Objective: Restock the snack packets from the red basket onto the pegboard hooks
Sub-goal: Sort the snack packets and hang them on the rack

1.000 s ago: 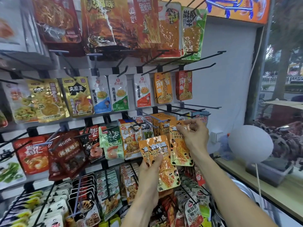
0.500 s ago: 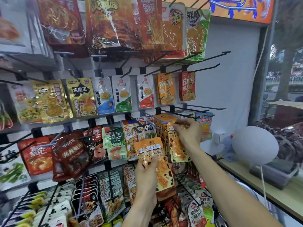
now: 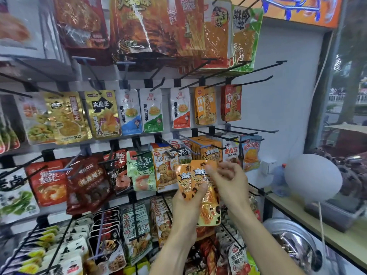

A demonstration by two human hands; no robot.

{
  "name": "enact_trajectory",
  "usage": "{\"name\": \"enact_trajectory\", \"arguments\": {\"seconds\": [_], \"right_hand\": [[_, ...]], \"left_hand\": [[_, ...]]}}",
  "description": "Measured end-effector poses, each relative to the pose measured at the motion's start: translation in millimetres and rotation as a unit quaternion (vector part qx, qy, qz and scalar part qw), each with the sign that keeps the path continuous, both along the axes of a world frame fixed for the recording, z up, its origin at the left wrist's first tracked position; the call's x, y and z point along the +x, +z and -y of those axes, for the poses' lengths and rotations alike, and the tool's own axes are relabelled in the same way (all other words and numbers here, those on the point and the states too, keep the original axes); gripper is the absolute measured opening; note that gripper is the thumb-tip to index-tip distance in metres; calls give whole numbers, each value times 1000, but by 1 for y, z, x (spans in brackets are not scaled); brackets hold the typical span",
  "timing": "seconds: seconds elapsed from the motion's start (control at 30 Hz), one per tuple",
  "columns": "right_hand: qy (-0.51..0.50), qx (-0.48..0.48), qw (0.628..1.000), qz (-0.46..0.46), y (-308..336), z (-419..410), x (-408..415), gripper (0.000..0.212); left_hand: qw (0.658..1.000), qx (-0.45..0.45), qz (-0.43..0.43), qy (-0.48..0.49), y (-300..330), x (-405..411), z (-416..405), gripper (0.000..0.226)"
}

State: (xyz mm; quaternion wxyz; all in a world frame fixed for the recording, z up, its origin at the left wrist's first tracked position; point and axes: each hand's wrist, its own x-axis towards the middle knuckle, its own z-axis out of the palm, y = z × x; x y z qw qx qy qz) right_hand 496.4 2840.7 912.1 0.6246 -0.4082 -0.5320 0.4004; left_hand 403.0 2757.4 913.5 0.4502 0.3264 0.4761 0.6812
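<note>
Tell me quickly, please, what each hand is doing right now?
Left hand: holds the orange snack packets.
Right hand: fingers curled at the front packet's top; grip cannot be told.

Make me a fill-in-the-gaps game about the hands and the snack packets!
1. The left hand holds ___ orange packets fanned out.
2. The right hand pinches the front packet near its ___ edge.
3. The white balloon is on the ___ side of the picture.

Missing words: two; top; right
</note>
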Motion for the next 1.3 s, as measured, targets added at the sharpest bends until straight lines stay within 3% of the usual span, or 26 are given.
{"name": "enact_trajectory", "arguments": {"seconds": [0.13,0.23,0.33,0.77,1.0,1.23,1.3], "right_hand": [[-10,22,999,-29,-1,-11,6,47],[-29,48,996,-67,6,-20,19,37],[-36,54,995,-74,12,-32,23,28],[-42,35,998,-38,23,-59,23,29],[-105,51,989,91,37,-79,-6,25],[-140,33,978,150,30,-66,-11,33],[-141,39,984,105,15,-49,-1,27]], "left_hand": [[1000,-11,-5,-7,7,16,2,28],[1000,-2,-11,-2,10,20,1,70],[1000,-2,-21,4,13,22,-1,90],[999,28,-30,17,16,24,-10,81],[999,0,-8,47,4,6,-11,72],[998,25,-51,-11,3,-5,-9,70],[996,40,-79,-29,1,-6,-12,63]]}}
